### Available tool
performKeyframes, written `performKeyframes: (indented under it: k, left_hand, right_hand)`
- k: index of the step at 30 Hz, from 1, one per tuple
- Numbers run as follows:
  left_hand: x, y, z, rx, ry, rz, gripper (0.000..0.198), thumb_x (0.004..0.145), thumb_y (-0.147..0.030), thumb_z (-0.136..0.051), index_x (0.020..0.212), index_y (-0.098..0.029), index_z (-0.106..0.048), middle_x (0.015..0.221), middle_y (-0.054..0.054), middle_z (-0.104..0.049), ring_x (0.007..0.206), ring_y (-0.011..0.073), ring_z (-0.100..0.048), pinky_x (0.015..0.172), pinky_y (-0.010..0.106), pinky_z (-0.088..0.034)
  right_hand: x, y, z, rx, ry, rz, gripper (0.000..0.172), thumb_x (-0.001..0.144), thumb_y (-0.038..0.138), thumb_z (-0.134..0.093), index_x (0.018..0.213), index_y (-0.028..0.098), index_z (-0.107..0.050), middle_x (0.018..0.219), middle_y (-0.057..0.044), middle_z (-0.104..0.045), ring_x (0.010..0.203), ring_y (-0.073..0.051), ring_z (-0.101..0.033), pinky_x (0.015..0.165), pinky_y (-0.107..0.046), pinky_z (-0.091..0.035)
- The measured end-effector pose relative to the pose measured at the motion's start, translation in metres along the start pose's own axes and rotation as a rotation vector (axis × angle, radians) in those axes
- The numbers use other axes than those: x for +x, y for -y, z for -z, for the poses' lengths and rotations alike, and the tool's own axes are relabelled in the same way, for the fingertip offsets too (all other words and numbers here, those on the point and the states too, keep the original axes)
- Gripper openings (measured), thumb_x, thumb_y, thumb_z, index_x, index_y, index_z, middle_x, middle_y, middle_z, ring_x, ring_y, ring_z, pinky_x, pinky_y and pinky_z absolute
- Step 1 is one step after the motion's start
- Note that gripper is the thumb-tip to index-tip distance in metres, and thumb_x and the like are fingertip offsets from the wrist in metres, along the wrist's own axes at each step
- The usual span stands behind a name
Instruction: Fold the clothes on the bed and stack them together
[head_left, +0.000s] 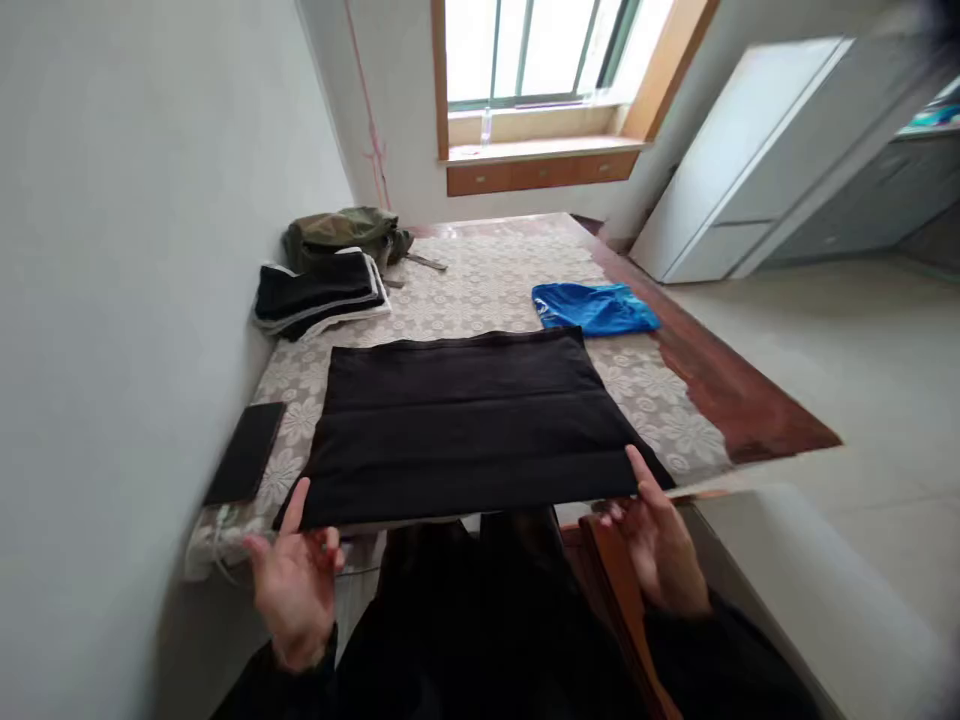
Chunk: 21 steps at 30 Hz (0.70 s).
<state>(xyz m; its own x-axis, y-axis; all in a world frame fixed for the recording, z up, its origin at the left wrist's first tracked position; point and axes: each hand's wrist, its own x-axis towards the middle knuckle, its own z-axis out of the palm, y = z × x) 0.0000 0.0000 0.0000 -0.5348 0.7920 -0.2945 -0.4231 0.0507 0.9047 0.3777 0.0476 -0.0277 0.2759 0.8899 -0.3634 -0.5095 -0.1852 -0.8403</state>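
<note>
A black cloth (457, 430) lies spread flat and nearly rectangular, with faint creases across it, its near edge along the front of the table. At its near left corner is my left hand (296, 595), palm up, the index finger stretched onto the cloth, the thumb apart and the other fingers partly curled below the edge. My right hand (664, 550) is at the near right corner. Its index finger rests on top of the cloth while other fingers bend beside and below the edge. Neither hand visibly grasps the fabric.
A stack of folded black and white cloths (322, 290) and a green bag (345, 232) are at the back left. A blue plastic package (596, 308) lies back right on the patterned tablecloth (487, 270). A dark flat object (246, 455) sits by the wall.
</note>
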Motion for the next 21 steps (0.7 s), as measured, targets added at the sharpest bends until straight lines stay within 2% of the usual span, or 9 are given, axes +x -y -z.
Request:
performKeyframes:
  k: [4, 8, 12, 15, 18, 21]
  left_hand:
    - [-0.001, 0.001, -0.003, -0.024, 0.025, -0.033, 0.121, 0.066, -0.096, -0.062, 0.159, -0.021, -0.046, 0.054, -0.004, -0.050, 0.049, 0.0138, -0.044, 0.042, 0.022, -0.042]
    - [-0.012, 0.018, -0.014, -0.031, 0.214, 0.070, 0.119, 0.067, -0.097, -0.060, 0.158, -0.021, -0.048, 0.053, -0.003, -0.051, 0.045, 0.0124, -0.041, 0.040, 0.021, -0.040]
    - [-0.025, 0.037, -0.034, -0.082, 0.373, 0.156, 0.114, 0.074, -0.094, -0.054, 0.161, -0.022, -0.044, 0.054, -0.002, -0.053, 0.044, 0.0111, -0.039, 0.039, 0.019, -0.038]
    - [-0.031, 0.047, -0.054, -0.103, 0.479, 0.190, 0.107, 0.082, -0.092, -0.046, 0.163, -0.022, -0.039, 0.056, -0.001, -0.056, 0.044, 0.0108, -0.039, 0.040, 0.018, -0.038]
    - [-0.035, 0.057, -0.075, -0.105, 0.565, 0.223, 0.102, 0.087, -0.089, -0.039, 0.166, -0.024, -0.031, 0.058, 0.000, -0.058, 0.045, 0.0116, -0.043, 0.043, 0.019, -0.040]
    - [-0.040, 0.069, -0.092, -0.096, 0.604, 0.275, 0.100, 0.089, -0.087, -0.039, 0.166, -0.025, -0.030, 0.061, 0.001, -0.060, 0.049, 0.0133, -0.049, 0.046, 0.021, -0.041]
  right_hand:
    - [-0.001, -0.007, 0.000, 0.025, 0.014, 0.026, 0.089, 0.082, 0.048, -0.080, 0.161, 0.041, -0.040, 0.067, 0.005, -0.051, 0.063, -0.013, -0.049, 0.062, -0.025, -0.054]
    - [-0.014, -0.020, -0.014, 0.014, 0.067, 0.043, 0.082, 0.086, 0.047, -0.074, 0.161, 0.038, -0.041, 0.064, 0.005, -0.050, 0.062, -0.014, -0.050, 0.060, -0.024, -0.053]
    - [-0.028, -0.037, -0.031, -0.023, 0.162, 0.049, 0.078, 0.090, 0.046, -0.069, 0.162, 0.033, -0.041, 0.065, 0.005, -0.051, 0.063, -0.014, -0.050, 0.061, -0.026, -0.053]
    - [-0.035, -0.050, -0.043, -0.092, 0.310, 0.011, 0.080, 0.096, 0.047, -0.064, 0.166, 0.030, -0.031, 0.068, 0.005, -0.055, 0.062, -0.014, -0.052, 0.062, -0.027, -0.053]
    - [-0.038, -0.064, -0.060, -0.167, 0.520, -0.033, 0.086, 0.098, 0.050, -0.061, 0.169, 0.027, -0.019, 0.068, 0.005, -0.057, 0.060, -0.014, -0.053, 0.062, -0.028, -0.052]
    - [-0.038, -0.077, -0.079, -0.213, 0.695, -0.063, 0.094, 0.096, 0.052, -0.063, 0.170, 0.025, -0.012, 0.070, 0.005, -0.060, 0.057, -0.013, -0.054, 0.058, -0.028, -0.050]
